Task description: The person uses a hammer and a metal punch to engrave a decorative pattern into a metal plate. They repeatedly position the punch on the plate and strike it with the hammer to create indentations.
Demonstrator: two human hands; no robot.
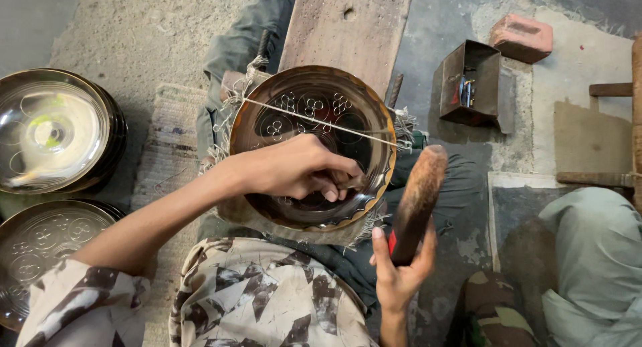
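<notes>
- Head view looks straight down: the left hand (294, 167) reaches in from seven o'clock, its grip closed around a small punch-like tool (348, 182) whose tip rests on the inner wall of the brass bowl (314, 146).
- The right hand (399, 270), at five o'clock of the bowl, has its grip wrapped around the lower end of a wooden mallet (417, 200); the mallet's rounded head points toward one o'clock, just beside the bowl's rim.
- The bowl sits at picture centre on the person's lap, on a frayed cloth (234, 99); looped patterns show on its inside, toward twelve o'clock.
- A taut string (321, 123) crosses the bowl's mouth from ten o'clock to three o'clock.
- Beyond the bowl, at twelve o'clock, a wooden plank (348, 26) lies on the floor.
- At two o'clock stands an open metal box (471, 82) with small tools inside, and a brick (521, 38) just past it.
- At nine o'clock a stack of shiny round trays (57, 129) lies on the floor; at eight o'clock another engraved tray (40, 250) lies near it.
- At four o'clock, another person's clothed knee (588, 253) shows, well apart from both hands.
</notes>
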